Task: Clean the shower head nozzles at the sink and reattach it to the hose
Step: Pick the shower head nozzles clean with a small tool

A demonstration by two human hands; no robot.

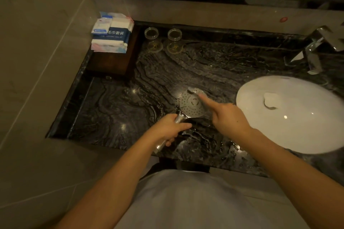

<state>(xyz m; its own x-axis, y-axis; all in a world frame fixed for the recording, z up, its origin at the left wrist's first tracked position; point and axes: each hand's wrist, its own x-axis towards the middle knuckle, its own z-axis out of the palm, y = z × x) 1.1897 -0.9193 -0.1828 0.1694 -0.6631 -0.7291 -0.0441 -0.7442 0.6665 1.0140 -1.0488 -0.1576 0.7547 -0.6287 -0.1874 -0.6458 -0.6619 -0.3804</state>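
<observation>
A person stands at a dark, veined marble table (167, 72), looking down at both hands. The left hand (168, 129) is wrapped closed around the chrome handle of the shower head (191, 105), which is held above the wet stone near the middle of the view with its round nozzle face turned up. The right hand (226, 120) comes in from about 4 o'clock of the head, the forefinger stretched out over the nozzle face towards 11 o'clock. A small pale object, blurred, shows at the far rim of the head just past the fingertip; whether the right hand holds it cannot be told, nor what it is.

The white oval sink (297, 130) lies at 3 o'clock of the shower head, just beside the right hand, with its drain stopper (270, 101) near the middle of the bowl. A chrome faucet (316, 48) stands behind the sink at about 1 o'clock. Well apart, at 12 o'clock, two glasses (163, 40) stand side by side against the back edge of the table. At 10 o'clock a dark wooden tray (111, 63) sits in the corner by the tiled wall, carrying white and blue wrapped packets (113, 32) at its far end. Water gleams on the stone below the hands, near the front edge. Nothing lies between the shower head and the sink but the right hand itself. The person's light shirt (186, 201) fills the bottom of the view.
</observation>
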